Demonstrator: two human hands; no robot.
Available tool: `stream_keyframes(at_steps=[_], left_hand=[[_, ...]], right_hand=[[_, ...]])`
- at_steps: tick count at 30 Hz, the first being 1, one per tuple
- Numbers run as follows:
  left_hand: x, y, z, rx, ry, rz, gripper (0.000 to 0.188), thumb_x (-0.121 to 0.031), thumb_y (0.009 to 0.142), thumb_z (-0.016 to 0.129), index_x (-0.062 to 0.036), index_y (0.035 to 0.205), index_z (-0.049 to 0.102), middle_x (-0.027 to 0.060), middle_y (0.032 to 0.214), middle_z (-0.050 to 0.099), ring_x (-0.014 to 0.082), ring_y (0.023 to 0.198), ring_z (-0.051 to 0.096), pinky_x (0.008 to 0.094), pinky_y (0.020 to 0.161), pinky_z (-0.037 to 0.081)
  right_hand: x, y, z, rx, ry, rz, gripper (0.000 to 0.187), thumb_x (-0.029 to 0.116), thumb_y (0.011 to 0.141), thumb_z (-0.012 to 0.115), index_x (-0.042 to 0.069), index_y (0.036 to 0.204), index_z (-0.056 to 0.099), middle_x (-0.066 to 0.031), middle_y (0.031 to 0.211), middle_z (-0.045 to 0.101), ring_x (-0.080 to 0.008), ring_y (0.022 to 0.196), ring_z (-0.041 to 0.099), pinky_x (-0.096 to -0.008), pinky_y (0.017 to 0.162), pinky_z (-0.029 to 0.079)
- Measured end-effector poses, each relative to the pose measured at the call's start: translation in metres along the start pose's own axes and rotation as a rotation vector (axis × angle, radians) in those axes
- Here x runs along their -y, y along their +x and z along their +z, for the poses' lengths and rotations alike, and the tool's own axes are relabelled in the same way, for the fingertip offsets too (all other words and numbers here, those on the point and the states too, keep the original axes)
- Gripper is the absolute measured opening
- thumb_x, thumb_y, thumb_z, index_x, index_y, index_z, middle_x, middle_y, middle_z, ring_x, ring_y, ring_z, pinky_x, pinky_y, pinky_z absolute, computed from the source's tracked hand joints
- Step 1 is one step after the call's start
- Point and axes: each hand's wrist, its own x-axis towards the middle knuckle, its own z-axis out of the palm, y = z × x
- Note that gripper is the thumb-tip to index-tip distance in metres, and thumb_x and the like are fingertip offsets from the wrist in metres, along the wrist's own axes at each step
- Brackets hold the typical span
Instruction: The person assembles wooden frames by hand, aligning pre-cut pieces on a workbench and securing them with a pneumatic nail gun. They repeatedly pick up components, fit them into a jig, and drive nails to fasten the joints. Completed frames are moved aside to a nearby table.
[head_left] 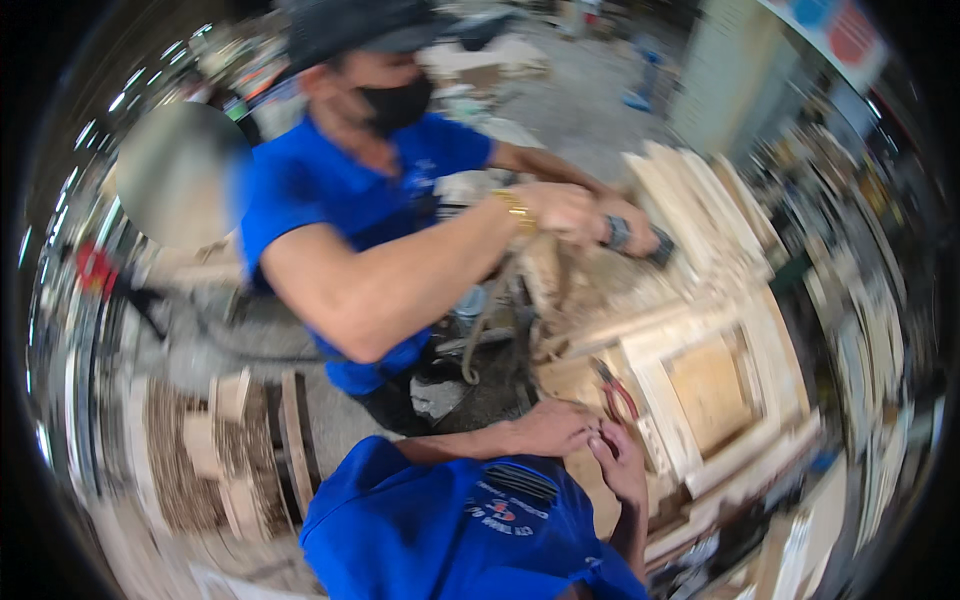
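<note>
My left hand (552, 428) and my right hand (622, 462) meet in front of my chest, fingertips drawn together. Both look closed in a pinch; anything between the fingers is too small and blurred to name. Just beyond them lies a pair of pliers (619, 393) with red handles, on the wooden work surface. To the right of the pliers rests a pale wooden frame (657, 392) around a lighter panel (712, 392).
Across from me a co-worker (345, 200) in a blue shirt grips a dark hand tool (640, 238) beside stacked wooden strips (695, 205). A bundle of wooden pieces (185, 455) stands at the lower left. A hose (478, 345) hangs near the bench.
</note>
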Motion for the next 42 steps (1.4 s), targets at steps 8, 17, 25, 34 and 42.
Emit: stream_keyframes(at_steps=[8,17,25,34,42], left_hand=[[-0.019,0.010,-0.019,0.026,0.007,0.047,0.024,-0.030,0.102,0.065,-0.0114,0.114,0.074,0.0129,0.104,0.074,0.0351,0.097,0.073,0.0448,0.083,0.058],[-0.060,0.054,-0.071,-0.281,0.092,0.280,0.017,-0.022,0.095,0.074,-0.0064,0.103,0.074,0.0120,0.090,0.073,0.0333,0.082,0.073,0.0433,0.076,0.058],[-0.037,0.180,-0.182,-0.606,0.814,-0.004,0.038,-0.030,0.091,0.074,-0.0044,0.118,0.071,0.0170,0.115,0.074,0.0371,0.107,0.070,0.0479,0.091,0.054],[-0.002,0.209,-0.223,0.184,0.849,-0.140,0.044,-0.031,0.091,0.066,-0.0014,0.124,0.066,0.0241,0.112,0.075,0.0396,0.109,0.073,0.0506,0.093,0.057],[-0.130,0.158,-0.235,0.040,0.451,-0.033,0.053,-0.025,0.092,0.069,-0.0015,0.138,0.058,0.0239,0.099,0.074,0.0418,0.100,0.073,0.0538,0.088,0.056]], right_hand=[[0.000,-0.016,0.006,-0.124,0.112,0.087,0.050,0.023,0.101,0.076,0.000,0.142,0.060,-0.0080,0.118,0.073,-0.0136,0.106,0.067,-0.0297,0.092,0.054],[-0.013,-0.023,0.008,-0.152,0.191,0.094,0.048,0.025,0.102,0.074,0.001,0.141,0.061,-0.0055,0.112,0.072,-0.0117,0.099,0.066,-0.0283,0.089,0.054],[-0.002,-0.015,0.015,-0.055,0.182,0.031,0.044,0.021,0.104,0.072,0.000,0.140,0.061,-0.0060,0.117,0.071,-0.0126,0.104,0.065,-0.0292,0.094,0.053],[0.017,-0.033,0.002,-0.131,0.329,0.082,0.040,0.016,0.105,0.067,-0.001,0.141,0.060,-0.0088,0.115,0.073,-0.0172,0.103,0.070,-0.0320,0.090,0.057],[0.096,-0.019,-0.022,-0.343,0.283,-0.227,0.047,0.024,0.110,0.059,-0.001,0.149,0.051,-0.0157,0.126,0.068,-0.0219,0.102,0.071,-0.0349,0.090,0.058]])
